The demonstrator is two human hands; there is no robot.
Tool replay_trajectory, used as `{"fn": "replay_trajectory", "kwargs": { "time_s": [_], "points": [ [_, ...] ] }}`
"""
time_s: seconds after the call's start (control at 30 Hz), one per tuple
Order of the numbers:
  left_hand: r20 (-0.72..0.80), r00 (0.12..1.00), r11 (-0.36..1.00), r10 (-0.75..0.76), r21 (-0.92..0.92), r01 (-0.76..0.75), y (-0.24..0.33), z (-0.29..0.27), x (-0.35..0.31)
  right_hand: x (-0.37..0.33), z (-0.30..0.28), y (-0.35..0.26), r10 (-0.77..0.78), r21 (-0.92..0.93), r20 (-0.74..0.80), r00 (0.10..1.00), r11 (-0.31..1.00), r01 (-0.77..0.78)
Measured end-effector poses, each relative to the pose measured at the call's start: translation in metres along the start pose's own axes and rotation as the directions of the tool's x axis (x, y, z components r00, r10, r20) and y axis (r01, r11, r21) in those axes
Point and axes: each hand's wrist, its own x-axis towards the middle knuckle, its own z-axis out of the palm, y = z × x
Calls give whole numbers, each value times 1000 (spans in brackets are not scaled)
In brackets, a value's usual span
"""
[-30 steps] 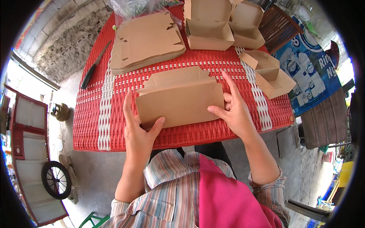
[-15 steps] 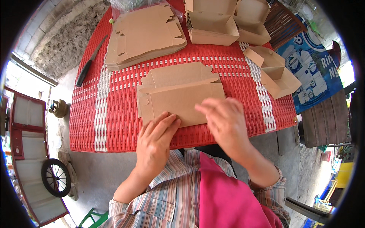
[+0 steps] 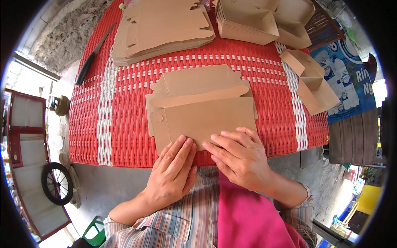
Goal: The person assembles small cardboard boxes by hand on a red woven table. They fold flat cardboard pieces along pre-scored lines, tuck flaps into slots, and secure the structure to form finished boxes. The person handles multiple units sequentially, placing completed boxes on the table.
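Observation:
A brown cardboard box blank (image 3: 202, 120) lies partly folded in front of me at the table's near edge. Its front panel is bent over toward me, and a long narrow flap (image 3: 198, 97) stands up along the fold. Behind that rises the tabbed back panel (image 3: 196, 78). My left hand (image 3: 173, 165) rests its outstretched fingertips on the panel's near left edge. Beside it, my right hand (image 3: 237, 155) lays spread fingers on the near right part. Both thumbs hang below the edge, apart from the fingers.
A stack of flat cardboard blanks (image 3: 165, 31) lies at the back left, beside a black-handled knife (image 3: 89, 62). Folded open boxes (image 3: 248, 25) stand at the back right, with another divided box (image 3: 312, 82) near the right edge of the red and white woven table (image 3: 128, 144).
My right hand has come down from above the cardboard and spread onto its near edge. The front panel has shifted toward me, and the gap at the fold looks wider.

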Motion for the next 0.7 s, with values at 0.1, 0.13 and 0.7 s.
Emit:
{"fn": "replay_trajectory", "kwargs": {
  "time_s": [0.1,0.13,0.7],
  "points": [
    [7,999,999,33,31,-34,-3,2,-4,0,-1,2,-24,5,20,1000,1000,24],
    [9,999,998,43,41,-43,-4,3,-5,0,0,2,-31,6,21,999,1000,30],
    [15,1000,991,11,136,-13,-10,-9,-17,-12,-5,7,-73,-93,-31,997,993,70]
  ]
}}
